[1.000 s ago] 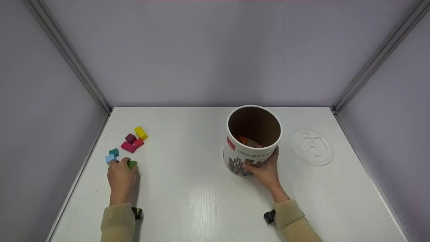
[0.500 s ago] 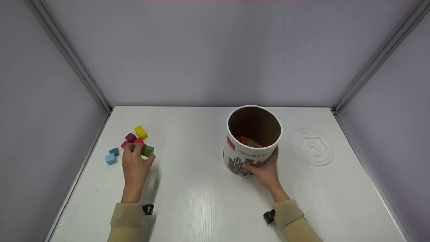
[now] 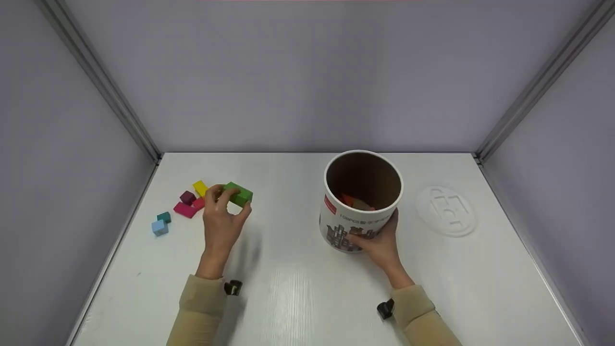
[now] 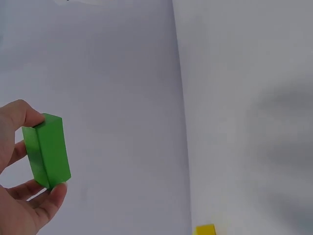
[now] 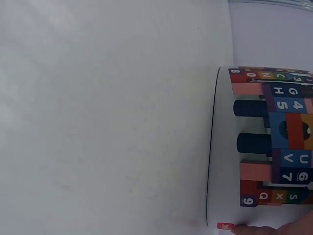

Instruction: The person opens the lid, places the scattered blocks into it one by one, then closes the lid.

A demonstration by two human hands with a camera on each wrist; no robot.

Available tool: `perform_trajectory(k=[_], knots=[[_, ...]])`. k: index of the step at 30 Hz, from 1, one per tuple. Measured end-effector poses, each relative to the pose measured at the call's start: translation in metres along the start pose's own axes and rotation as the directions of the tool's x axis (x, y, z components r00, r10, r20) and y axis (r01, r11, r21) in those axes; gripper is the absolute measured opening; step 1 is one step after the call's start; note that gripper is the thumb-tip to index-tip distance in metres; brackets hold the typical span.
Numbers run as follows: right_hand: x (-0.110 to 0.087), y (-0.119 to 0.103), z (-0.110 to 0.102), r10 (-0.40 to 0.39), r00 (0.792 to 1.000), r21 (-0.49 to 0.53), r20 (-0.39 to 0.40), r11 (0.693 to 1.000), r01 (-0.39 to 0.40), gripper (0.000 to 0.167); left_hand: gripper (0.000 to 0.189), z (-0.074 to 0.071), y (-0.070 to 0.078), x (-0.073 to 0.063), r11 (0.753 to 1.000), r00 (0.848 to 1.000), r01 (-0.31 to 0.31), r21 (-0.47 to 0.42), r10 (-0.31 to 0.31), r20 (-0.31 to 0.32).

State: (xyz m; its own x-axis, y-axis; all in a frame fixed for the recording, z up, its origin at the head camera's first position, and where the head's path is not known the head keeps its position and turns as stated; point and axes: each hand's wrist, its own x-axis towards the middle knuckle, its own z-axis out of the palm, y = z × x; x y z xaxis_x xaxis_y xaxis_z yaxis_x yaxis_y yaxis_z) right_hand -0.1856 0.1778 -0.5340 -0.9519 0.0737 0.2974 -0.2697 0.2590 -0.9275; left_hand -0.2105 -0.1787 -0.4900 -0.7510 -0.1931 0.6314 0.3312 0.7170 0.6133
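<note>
- Pale walls (image 3: 307, 72) fill the top and both sides of the frame.
- Below them, a white table (image 3: 288, 298) spreads across the lower part.
- A tub (image 3: 353, 218) stands right of centre, mouth open toward me, with some orange pieces (image 3: 348, 200) low inside. Up close, at the right wrist, its side shows printed letters and numbers.
- At the right of the frame, a see-through disc (image 3: 446, 211) lies flat, apart from the tub.
- The right hand (image 3: 384, 245) grips the tub at its lower right, thumb across the front; the other fingers are mostly hidden, so whether they're spread I can't tell.
- The left hand (image 3: 223, 226), left of centre, pinches the green block between thumb and curved fingertips.
- That green block (image 3: 244, 195) is up off the table, well left of the tub.
- A yellow block (image 3: 200, 187) and a magenta block (image 3: 184, 209) lie at middle left, near the left hand.
- The smaller maroon (image 3: 187, 197) and red (image 3: 198, 203) blocks sit among them.
- Farther left and lower, a light blue block (image 3: 159, 228) lies just beside a teal one (image 3: 164, 217).
</note>
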Motion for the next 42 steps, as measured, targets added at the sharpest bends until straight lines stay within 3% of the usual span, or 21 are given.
perform_trajectory(k=[7, 18, 23, 31, 38, 42], knots=[[0.000, -0.001, 0.000, 0.009, 1.000, -0.017, -0.001, 1.000, -0.009, 0.134, 0.032, 0.018, 0.032, 0.013, 0.983, 0.998, -0.056, -0.173, 0.055, -0.013], [0.000, -0.001, 0.000, 0.016, 1.000, -0.009, -0.003, 1.000, -0.016, 0.134, 0.031, 0.043, 0.090, 0.021, 0.906, 0.976, -0.202, -0.371, 0.218, 0.000], [0.000, -0.004, 0.000, 0.030, 1.000, -0.027, -0.004, 0.999, -0.031, 0.132, 0.032, 0.054, 0.110, 0.022, 0.890, 0.965, -0.235, -0.390, 0.261, 0.013], [0.000, -0.004, -0.001, -0.016, 1.000, -0.072, -0.021, 0.997, 0.015, 0.131, 0.032, 0.068, 0.131, 0.023, 0.871, 0.946, -0.265, -0.413, 0.318, 0.062], [0.006, 0.029, 0.000, -0.029, 0.999, -0.102, -0.028, 0.994, 0.026, 0.137, 0.032, 0.080, 0.139, 0.025, 0.866, 0.928, -0.268, -0.422, 0.349, 0.129], [0.007, 0.035, -0.001, 0.000, 1.000, -0.117, -0.026, 0.993, -0.003, 0.138, 0.030, 0.085, 0.141, 0.027, 0.872, 0.915, -0.275, -0.404, 0.367, 0.168]])
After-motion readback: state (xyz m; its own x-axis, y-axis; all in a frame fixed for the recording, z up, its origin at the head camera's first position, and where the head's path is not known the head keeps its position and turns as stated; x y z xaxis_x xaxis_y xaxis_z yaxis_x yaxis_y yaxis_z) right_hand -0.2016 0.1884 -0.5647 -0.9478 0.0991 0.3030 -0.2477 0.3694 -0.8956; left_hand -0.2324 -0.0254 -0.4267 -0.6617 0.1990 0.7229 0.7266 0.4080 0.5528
